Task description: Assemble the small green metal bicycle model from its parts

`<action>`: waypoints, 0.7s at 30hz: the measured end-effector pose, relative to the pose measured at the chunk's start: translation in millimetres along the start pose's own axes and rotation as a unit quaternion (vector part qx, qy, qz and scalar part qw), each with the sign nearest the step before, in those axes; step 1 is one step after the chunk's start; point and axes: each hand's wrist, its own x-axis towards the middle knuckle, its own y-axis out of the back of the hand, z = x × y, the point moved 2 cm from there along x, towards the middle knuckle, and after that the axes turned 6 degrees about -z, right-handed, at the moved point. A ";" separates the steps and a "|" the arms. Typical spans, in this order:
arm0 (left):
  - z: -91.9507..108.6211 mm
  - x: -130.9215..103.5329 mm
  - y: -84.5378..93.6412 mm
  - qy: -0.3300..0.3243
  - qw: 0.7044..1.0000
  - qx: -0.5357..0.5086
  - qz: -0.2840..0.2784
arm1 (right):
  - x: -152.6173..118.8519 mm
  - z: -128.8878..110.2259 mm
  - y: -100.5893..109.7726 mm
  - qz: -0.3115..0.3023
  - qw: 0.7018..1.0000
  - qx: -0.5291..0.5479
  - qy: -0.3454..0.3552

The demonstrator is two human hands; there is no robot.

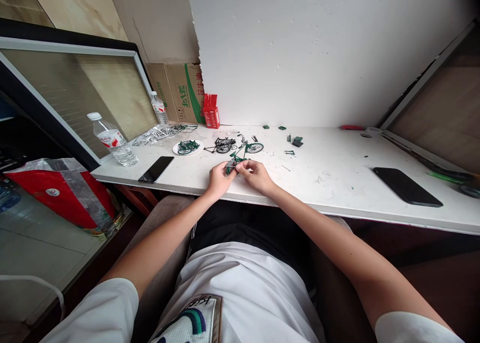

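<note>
A small green model bicycle (243,152) is between my hands near the front edge of the white table (318,183). Its spoked front wheel points away to the right, and its rear end lies by my fingers. My left hand (220,177) is closed around the rear part. My right hand (255,175) pinches at the same end, with thumb and forefinger together; fingertips partly hide what they grip. Just beyond are dark bicycle parts (225,144) and a white plate (201,150) with green bicycle pieces (187,146) on it.
Several small green and black parts (297,143) lie at the back right. A phone (156,169) rests left, another phone (407,185) right. Two bottles, one in front (113,139), stand left near a red box (211,111) and a cardboard carton (180,93). A white board (292,53) stands behind.
</note>
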 end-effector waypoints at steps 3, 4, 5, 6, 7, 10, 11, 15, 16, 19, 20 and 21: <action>0.1 0.0 0.0 0.000 1.000 0.000 0.002 | 0.0 0.1 -0.1 -0.004 1.000 0.007 0.000; 0.2 -0.1 0.1 0.000 1.000 0.002 0.003 | 0.0 0.1 -0.3 -0.006 1.000 0.009 0.000; 0.3 -0.1 0.1 0.000 1.000 0.003 0.003 | -0.1 0.2 -0.4 -0.006 1.000 0.012 -0.001; 0.3 -0.1 0.2 0.000 1.000 0.003 0.003 | -0.2 0.2 -0.5 -0.007 1.000 0.014 -0.002; 0.4 -0.1 0.2 0.000 1.000 0.003 0.003 | -0.3 0.3 -0.5 -0.006 1.000 0.016 -0.003; 0.2 0.1 0.1 0.000 1.000 0.006 0.005 | -0.3 0.3 -0.7 -0.004 1.000 0.019 -0.004; 0.0 0.1 0.1 0.000 1.000 0.006 0.005 | -0.3 0.3 -0.7 -0.003 1.000 0.018 -0.002; 0.2 0.0 -0.4 0.002 1.000 0.007 0.001 | -0.2 -0.1 -0.5 0.001 1.000 0.009 0.001; 0.6 0.0 -0.4 0.002 1.000 0.009 0.000 | -0.2 -0.3 -0.4 0.002 1.000 0.007 0.002; 2.3 -0.5 -0.5 0.001 1.000 0.014 0.000 | -0.3 -0.5 -0.3 0.004 1.000 0.004 0.005; 2.9 -0.7 -0.6 0.001 1.000 0.014 0.000 | -0.4 -0.5 -0.3 0.005 1.000 0.005 0.006; 3.5 -0.9 -0.6 0.002 1.000 0.015 0.000 | -0.4 -0.4 -0.3 0.007 1.000 0.006 0.006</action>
